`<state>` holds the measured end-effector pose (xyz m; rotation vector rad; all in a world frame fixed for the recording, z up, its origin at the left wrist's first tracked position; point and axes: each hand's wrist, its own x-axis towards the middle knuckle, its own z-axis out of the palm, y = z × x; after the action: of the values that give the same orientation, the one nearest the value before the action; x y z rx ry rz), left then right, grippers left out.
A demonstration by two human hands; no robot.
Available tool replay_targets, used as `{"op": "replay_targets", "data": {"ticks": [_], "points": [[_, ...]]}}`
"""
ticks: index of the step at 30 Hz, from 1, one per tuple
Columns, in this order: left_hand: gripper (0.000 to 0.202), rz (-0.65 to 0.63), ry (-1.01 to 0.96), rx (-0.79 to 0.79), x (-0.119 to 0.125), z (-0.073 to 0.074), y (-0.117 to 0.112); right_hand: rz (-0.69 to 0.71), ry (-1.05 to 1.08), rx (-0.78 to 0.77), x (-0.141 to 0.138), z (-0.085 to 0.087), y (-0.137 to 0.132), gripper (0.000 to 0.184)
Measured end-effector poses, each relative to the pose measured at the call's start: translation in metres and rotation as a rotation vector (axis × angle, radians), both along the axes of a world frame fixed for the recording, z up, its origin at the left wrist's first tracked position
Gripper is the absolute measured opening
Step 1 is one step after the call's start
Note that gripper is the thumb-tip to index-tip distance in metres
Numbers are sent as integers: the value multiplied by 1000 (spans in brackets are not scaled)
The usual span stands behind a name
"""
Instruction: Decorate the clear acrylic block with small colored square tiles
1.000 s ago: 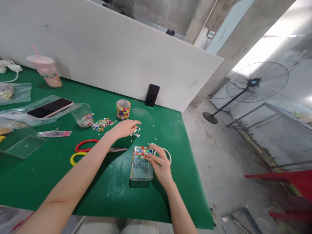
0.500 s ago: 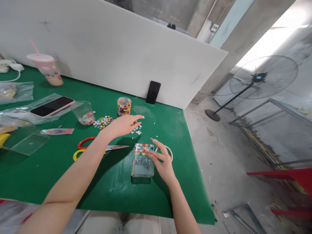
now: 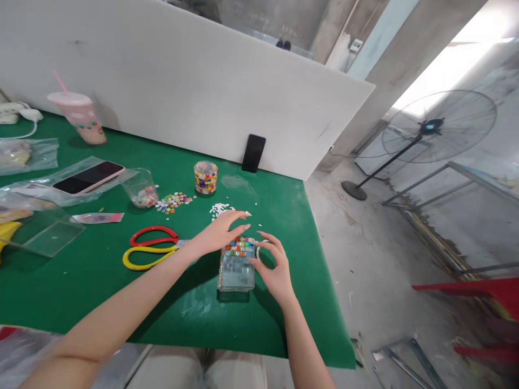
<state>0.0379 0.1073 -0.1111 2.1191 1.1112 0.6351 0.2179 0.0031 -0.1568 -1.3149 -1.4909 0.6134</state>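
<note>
A clear rectangular container sits on the green table, small coloured mosaic tiles covering its upper part and left edge. My left hand reaches over its top left corner, thumb and forefinger apart; nothing shows between them. At the container's right edge is my right hand, fingers curved and apart, with the thumb at its upper face. A white loop shows partly behind that hand. Loose white tiles lie just beyond my left hand. Scissors with red and yellow handles rest under my left forearm.
Further back stand a tile-covered glass cup and an upright black phone. Loose coloured tiles, a plastic cup of tiles, a pink-edged phone and a pink tumbler are leftward. A white board borders the back.
My left hand has come down from over the white tiles to the container's top. My right fingers have drawn back from the tiles toward the container's right edge.
</note>
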Motion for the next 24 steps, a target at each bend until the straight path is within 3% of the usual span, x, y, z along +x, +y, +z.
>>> {"op": "replay_targets", "data": {"ticks": [4, 7, 17, 24], "points": [[30, 141, -104, -63, -2, -31, 7, -19, -80, -8, -1, 5, -4, 11], [28, 230, -162, -93, -9, -44, 17, -12, -130, -19, -1, 9, -4, 9], [27, 295, -251, -141, -18, -61, 25, 21, -257, -87, 4, 22, -3, 6], [28, 267, -272, -153, -18, -59, 24, 50, -311, -84, 5, 27, -2, 7]]}}
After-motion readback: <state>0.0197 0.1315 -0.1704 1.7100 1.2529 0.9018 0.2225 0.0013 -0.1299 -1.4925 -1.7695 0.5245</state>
